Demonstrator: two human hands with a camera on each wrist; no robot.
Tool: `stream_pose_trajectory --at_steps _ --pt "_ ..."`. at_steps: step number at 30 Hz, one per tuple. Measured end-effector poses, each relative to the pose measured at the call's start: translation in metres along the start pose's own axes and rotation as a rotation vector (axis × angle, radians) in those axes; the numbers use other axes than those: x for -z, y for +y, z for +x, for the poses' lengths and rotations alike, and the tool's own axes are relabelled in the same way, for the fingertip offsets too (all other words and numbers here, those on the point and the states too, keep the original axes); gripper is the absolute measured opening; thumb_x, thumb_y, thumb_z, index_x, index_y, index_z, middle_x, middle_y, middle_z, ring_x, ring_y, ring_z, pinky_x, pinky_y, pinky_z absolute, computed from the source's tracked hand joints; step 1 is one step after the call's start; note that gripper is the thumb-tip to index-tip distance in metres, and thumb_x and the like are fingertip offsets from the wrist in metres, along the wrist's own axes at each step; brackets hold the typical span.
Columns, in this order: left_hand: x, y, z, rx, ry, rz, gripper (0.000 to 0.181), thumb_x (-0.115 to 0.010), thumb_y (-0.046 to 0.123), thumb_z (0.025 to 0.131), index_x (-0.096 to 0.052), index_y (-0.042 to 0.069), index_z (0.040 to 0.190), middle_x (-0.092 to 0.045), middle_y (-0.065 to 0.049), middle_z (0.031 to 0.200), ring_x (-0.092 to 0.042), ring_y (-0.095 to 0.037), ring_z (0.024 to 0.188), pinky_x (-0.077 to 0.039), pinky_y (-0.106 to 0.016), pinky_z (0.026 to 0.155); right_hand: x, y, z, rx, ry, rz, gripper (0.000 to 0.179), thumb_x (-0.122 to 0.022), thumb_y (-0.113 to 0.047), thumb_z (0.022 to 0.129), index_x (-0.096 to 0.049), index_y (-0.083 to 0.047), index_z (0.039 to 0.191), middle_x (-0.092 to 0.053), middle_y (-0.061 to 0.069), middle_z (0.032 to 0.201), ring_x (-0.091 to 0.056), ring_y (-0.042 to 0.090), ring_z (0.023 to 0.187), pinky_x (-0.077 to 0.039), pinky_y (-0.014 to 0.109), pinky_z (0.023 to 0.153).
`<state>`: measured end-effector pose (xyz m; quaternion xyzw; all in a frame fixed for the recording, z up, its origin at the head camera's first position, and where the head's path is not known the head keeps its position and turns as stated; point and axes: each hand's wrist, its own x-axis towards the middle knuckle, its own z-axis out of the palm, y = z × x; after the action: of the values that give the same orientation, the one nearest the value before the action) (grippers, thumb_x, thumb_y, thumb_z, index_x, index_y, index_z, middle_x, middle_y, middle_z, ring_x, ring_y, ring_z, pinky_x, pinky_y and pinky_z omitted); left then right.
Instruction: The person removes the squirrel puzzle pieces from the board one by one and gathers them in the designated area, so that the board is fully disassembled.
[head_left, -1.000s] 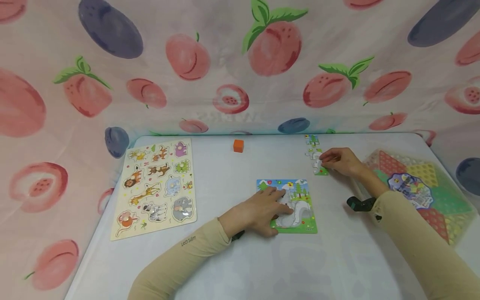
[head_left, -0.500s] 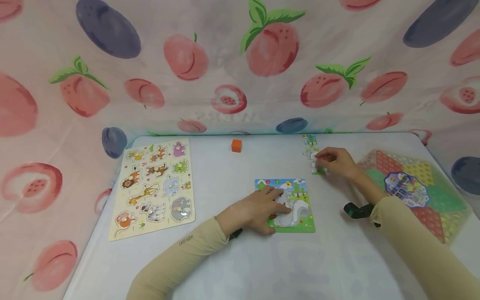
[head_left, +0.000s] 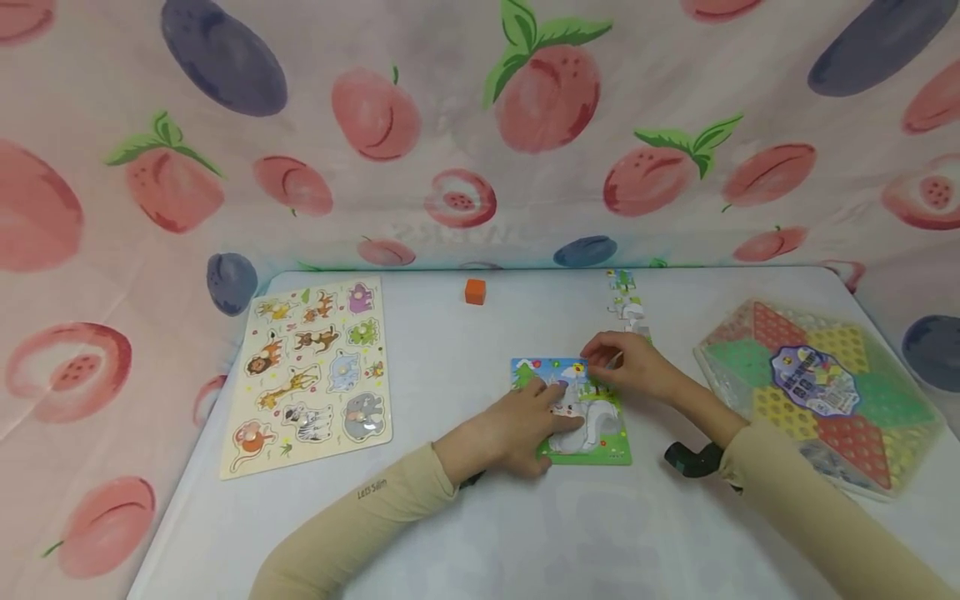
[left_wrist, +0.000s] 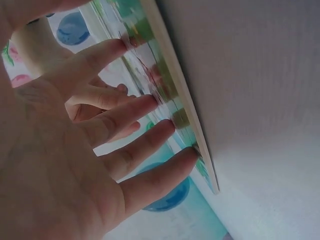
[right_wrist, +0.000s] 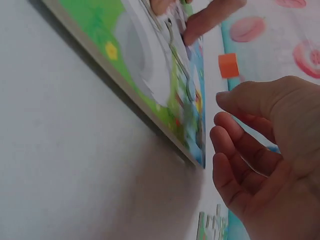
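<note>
A square jigsaw puzzle (head_left: 592,446) with a grey-and-white cartoon animal on green grass lies at the middle of the table. My left hand (head_left: 517,425) spreads over its left part; in the left wrist view the straight fingers (left_wrist: 145,135) touch the picture near its edge. My right hand (head_left: 633,362) hovers at the puzzle's upper right corner, fingers loosely bent. In the right wrist view, a gap shows between the thumb and fingers of that hand (right_wrist: 265,150), with nothing visible in it. Loose jigsaw pieces (head_left: 626,307) lie in a column behind the right hand, partly hidden by it.
On the left lies a wooden animal peg board (head_left: 307,375). An orange cube (head_left: 476,292) sits near the table's back edge. At the right is a clear hexagonal box (head_left: 817,400) of coloured panels. A fruit-print cloth (head_left: 375,200) hangs behind the table.
My right hand has moved from the loose pieces left and toward me, to the puzzle's upper right corner. The left hand stays on the puzzle, almost unmoved.
</note>
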<state>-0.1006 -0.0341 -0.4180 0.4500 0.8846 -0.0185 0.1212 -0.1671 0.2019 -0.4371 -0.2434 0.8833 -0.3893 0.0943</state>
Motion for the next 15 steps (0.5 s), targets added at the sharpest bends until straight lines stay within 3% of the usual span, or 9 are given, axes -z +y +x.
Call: stream_pose_trajectory --at_steps 4,15 --pt "-0.0013 0.0012 -0.0036 -0.005 0.024 0.026 0.064 -0.069 0.041 0.086 -0.049 0.033 0.146 -0.040 -0.009 0.149 -0.042 -0.024 0.123 -0.046 -0.033 0.094 -0.0055 -0.0027 0.0004 0.008 -0.023 -0.019 0.018 -0.074 -0.001 0.084 -0.069 -0.002 0.101 -0.066 0.002 0.088 -0.061 0.016 0.080 -0.052 0.028 0.070" --pt "-0.0041 0.0046 -0.0083 0.012 0.031 0.015 0.059 -0.066 0.042 0.091 -0.049 0.031 0.146 -0.039 -0.008 0.151 -0.040 -0.029 0.132 -0.043 -0.035 0.102 -0.0095 -0.0052 -0.0027 0.038 -0.049 -0.040 0.022 -0.075 0.001 0.081 -0.068 -0.003 0.102 -0.066 0.004 0.093 -0.061 0.019 0.084 -0.053 0.031 0.071"
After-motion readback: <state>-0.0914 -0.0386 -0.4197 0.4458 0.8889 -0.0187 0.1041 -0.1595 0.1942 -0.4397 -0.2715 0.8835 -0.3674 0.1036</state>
